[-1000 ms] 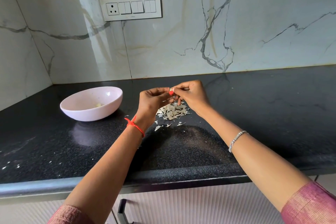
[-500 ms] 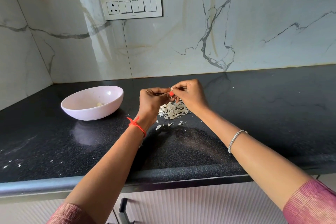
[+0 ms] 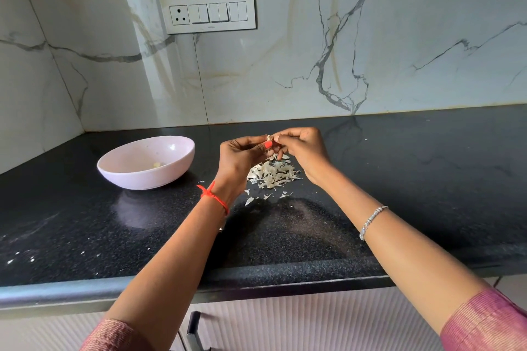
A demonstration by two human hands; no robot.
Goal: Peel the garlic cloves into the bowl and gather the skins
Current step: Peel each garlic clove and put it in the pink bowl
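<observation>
Garlic clove pinched between both hands, just above the skins.
Left hand and right hand each clamp curled fingertips on the clove, meeting at twelve o'clock of the pale pile on the black countertop. The pink bowl sits at nine o'clock from the pile, near the left wrist but apart from it, with peeled pieces lying in its bottom.

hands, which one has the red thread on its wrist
The left hand: a red thread is tied round its wrist, while the right hand wears a silver bracelet instead.
</observation>
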